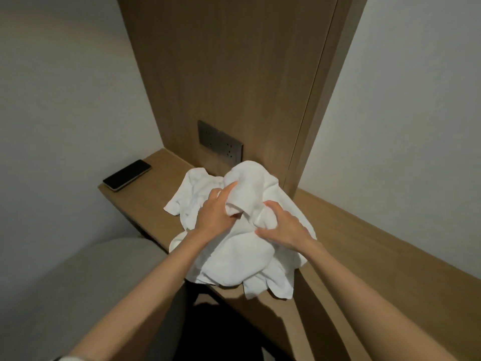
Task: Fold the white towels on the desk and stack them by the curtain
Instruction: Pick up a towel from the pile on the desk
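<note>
White towels [234, 261]: one crumpled heap, number not discernible, lay on the wooden counter [364, 243] against the wood wall panel [234, 74], near edge hanging over the counter's front. Left hand [214, 214]: on top of the heap, fingers [225, 191] curled round a raised fold. Right hand [285, 227]: just beside it, fingers apparently dug into the cloth and grasping it, tips hidden. Black phone [126, 175]: flat at the counter's far left end, apart from the heap. Dark socket plate [220, 142]: set in the panel, just behind the towels.
</note>
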`<state>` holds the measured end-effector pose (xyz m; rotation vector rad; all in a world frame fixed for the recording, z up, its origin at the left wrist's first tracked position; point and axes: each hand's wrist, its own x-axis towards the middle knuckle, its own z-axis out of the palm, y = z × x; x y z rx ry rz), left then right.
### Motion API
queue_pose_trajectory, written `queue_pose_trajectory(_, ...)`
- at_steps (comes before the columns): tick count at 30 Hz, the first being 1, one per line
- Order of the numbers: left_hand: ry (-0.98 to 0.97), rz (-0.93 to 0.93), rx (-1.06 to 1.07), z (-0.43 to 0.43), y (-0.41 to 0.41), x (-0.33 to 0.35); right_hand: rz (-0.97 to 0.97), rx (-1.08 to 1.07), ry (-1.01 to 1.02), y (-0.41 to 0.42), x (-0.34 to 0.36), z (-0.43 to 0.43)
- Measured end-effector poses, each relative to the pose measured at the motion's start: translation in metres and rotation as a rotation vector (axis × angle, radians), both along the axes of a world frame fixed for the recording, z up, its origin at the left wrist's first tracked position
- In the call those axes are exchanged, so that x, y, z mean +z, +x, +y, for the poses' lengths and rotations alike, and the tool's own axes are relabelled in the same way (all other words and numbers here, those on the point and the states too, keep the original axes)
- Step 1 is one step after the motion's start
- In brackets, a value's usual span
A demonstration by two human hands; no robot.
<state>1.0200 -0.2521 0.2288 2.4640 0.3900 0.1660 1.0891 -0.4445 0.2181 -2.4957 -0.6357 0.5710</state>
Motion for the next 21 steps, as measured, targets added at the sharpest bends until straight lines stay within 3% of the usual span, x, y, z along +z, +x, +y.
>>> queue_pose_trajectory(5, -0.038, 0.044, 0.006, -0.002, -0.010, 0.013, -0.232, 0.004, -0.060, -0.004, 0.013, -0.006)
queue_pose_trajectory(10, -0.055, -0.055, 0.030, -0.016, -0.044, 0.037, -0.385, 0.059, 0.133, -0.016, 0.048, -0.013)
queue_pose_trajectory(15, 0.001, -0.165, 0.128, -0.034, -0.088, 0.051, -0.435, 0.183, 0.356, -0.038, 0.076, -0.015)
queue_pose_trajectory(21, 0.065, -0.204, 0.234, -0.047, -0.148, 0.059, -0.353, 0.295, 0.453, -0.080, 0.089, -0.010)
